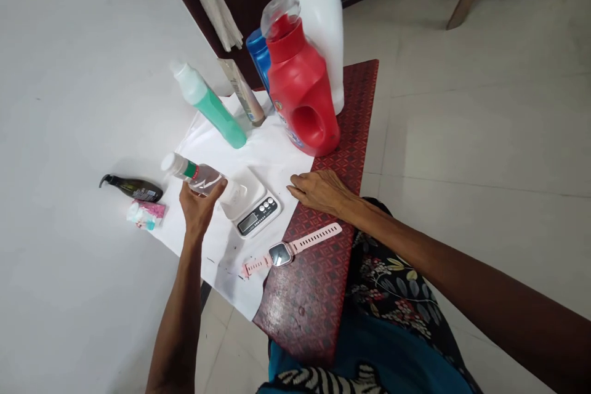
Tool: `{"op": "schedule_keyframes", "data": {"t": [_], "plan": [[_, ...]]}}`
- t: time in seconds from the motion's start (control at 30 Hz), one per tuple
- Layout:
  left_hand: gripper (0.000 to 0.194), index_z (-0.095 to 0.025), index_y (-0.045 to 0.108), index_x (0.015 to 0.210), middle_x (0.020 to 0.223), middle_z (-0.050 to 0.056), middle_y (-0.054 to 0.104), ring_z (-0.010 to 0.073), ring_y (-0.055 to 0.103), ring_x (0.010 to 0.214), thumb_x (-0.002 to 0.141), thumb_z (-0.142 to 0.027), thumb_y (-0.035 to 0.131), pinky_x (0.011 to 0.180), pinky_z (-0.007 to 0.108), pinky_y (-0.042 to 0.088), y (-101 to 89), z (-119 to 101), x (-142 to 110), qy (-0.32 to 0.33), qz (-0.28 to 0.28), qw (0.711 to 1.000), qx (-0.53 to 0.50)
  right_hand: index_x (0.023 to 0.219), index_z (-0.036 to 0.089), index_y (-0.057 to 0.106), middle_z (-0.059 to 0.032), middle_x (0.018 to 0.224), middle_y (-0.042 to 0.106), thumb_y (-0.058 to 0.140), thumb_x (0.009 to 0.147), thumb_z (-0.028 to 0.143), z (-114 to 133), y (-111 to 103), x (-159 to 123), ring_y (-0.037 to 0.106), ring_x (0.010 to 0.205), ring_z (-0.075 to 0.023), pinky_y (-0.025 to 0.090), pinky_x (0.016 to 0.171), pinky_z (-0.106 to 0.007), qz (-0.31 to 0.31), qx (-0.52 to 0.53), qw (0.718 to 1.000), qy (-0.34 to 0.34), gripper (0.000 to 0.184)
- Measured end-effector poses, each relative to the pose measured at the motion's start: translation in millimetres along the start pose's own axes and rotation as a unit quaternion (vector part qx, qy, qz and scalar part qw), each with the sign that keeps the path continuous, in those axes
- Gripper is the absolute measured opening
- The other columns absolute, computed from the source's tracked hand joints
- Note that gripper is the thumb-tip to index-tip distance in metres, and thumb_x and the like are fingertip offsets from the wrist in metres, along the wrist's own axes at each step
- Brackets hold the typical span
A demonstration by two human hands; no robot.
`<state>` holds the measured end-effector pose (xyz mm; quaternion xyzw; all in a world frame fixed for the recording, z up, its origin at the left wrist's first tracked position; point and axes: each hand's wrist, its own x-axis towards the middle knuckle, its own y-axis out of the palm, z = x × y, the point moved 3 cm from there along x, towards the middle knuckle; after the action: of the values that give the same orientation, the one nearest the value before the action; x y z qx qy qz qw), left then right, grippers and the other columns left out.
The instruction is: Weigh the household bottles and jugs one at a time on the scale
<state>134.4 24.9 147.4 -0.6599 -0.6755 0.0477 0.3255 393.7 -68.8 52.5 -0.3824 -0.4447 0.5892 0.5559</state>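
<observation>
My left hand (199,206) is wrapped around a clear plastic bottle (207,177) with a white cap and a green and red label. The bottle is tilted and overlaps the near left side of a white kitchen scale (253,202). A digital display and several round buttons show on the scale's front. To the right of the scale, my right hand (318,189) rests by the edge of the white sheet, fingers loosely bent, tips slightly apart, nothing in them. A pink-strapped smartwatch (280,254) lies stretched out in front of the scale.
On the red patterned table (305,301) lies a white sheet (221,277). Behind the scale stand a green bottle (215,111), a tube (244,95), a blue bottle (259,52), a red jug (302,86) and a white jug (325,24). A dark pump bottle (133,188) and a pink-white pack (145,214) are at left.
</observation>
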Motion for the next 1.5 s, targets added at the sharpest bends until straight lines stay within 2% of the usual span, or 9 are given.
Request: {"op": "schedule_keyframes", "data": {"t": [0.23,0.33,0.47,0.63,0.83,1.1,1.2,1.33,1.5], "plan": [[0.072,-0.022,0.063,0.122,0.116,0.01,0.078,0.027,0.077,0.102,0.064,-0.049,0.097,0.088,0.041,0.065,13.8,-2.0,-7.0,-0.02,0.032,0.999,-0.007,0.117,0.014,0.076,-0.0151,0.111,0.083,0.04,0.114,0.036,-0.3,2.1,0.5,0.077,0.096,-0.0266,0.032,0.066,-0.032,-0.007,-0.012,1.0,0.001,0.042],[0.08,-0.024,0.057,0.129,0.132,0.013,0.072,0.0296,0.073,0.121,0.064,-0.05,0.096,0.101,0.044,0.061,6.3,-0.8,-10.0,-0.018,0.056,0.998,-0.038,0.118,0.014,0.076,-0.0151,0.111,0.083,0.04,0.114,0.035,-0.7,1.5,0.5,0.077,0.097,-0.0269,0.033,0.066,-0.032,-0.009,-0.009,1.0,0.001,0.042],[0.079,-0.026,0.052,0.139,0.146,0.015,0.062,0.0307,0.064,0.137,0.075,-0.06,0.085,0.111,0.045,0.056,-15.3,10.0,-22.6,-0.005,0.018,1.0,-0.007,0.119,0.014,0.076,-0.016,0.111,0.082,0.041,0.113,0.035,-0.4,1.4,1.0,0.077,0.096,-0.0271,0.034,0.067,-0.031,-0.004,-0.006,1.0,0.0,0.041],[0.078,-0.025,0.052,0.141,0.142,0.018,0.064,0.0309,0.065,0.135,0.08,-0.066,0.078,0.109,0.045,0.056,-28.7,25.7,-40.5,-0.038,-0.017,0.999,-0.01,0.117,0.014,0.077,-0.0157,0.108,0.083,0.041,0.113,0.034,-0.7,1.2,0.7,0.077,0.094,-0.0267,0.031,0.066,-0.031,-0.005,-0.005,1.0,0.001,0.041],[0.083,-0.026,0.055,0.142,0.146,0.015,0.063,0.0313,0.064,0.136,0.072,-0.055,0.091,0.112,0.047,0.053,-12.4,21.7,-39.9,-0.013,-0.004,1.0,0.014,0.109,0.015,0.076,-0.0134,0.106,0.084,0.043,0.113,0.034,-1.6,6.3,1.8,0.078,0.092,-0.0264,0.027,0.064,-0.032,-0.021,-0.015,1.0,-0.01,0.039],[0.044,-0.024,0.068,0.108,0.109,0.01,0.078,0.0252,0.075,0.095,0.075,-0.043,0.091,0.079,0.038,0.061,6.3,12.9,-28.6,-0.017,0.001,1.0,0.01,0.088,0.021,0.071,-0.0114,0.082,0.08,0.047,0.108,0.034,-8.1,22.2,4.7,0.074,0.072,-0.025,0.027,0.061,-0.033,-0.097,-0.013,0.995,-0.022,0.034],[0.046,-0.023,0.066,0.107,0.11,0.01,0.077,0.0245,0.075,0.098,0.075,-0.045,0.09,0.078,0.036,0.061,-4.6,30.5,-14.9,-0.025,-0.061,0.998,-0.015,0.084,0.021,0.069,-0.0097,0.076,0.078,0.047,0.106,0.036,-10.6,25.7,4.8,0.071,0.066,-0.0229,0.027,0.061,-0.033,-0.121,-0.011,0.992,-0.031,0.035],[0.046,-0.022,0.057,0.096,0.104,0.008,0.073,0.0238,0.072,0.097,0.075,-0.047,0.089,0.084,0.037,0.059,-39.4,72.4,36.1,-0.039,-0.17,0.983,0.056,0.079,0.021,0.067,-0.0073,0.07,0.075,0.045,0.106,0.037,-12.0,28.1,5.3,0.068,0.062,-0.0212,0.026,0.06,-0.032,-0.144,-0.015,0.988,-0.045,0.038],[0.041,-0.022,0.052,0.098,0.111,0.009,0.069,0.0284,0.069,0.115,0.081,-0.04,0.085,0.108,0.044,0.051,-86.8,128.8,114.5,-0.186,-0.251,0.914,0.259,0.078,0.022,0.067,-0.0063,0.066,0.073,0.043,0.107,0.039,-13.9,30.5,5.9,0.067,0.061,-0.0208,0.028,0.06,-0.031,-0.167,-0.015,0.985,-0.051,0.041]]}}
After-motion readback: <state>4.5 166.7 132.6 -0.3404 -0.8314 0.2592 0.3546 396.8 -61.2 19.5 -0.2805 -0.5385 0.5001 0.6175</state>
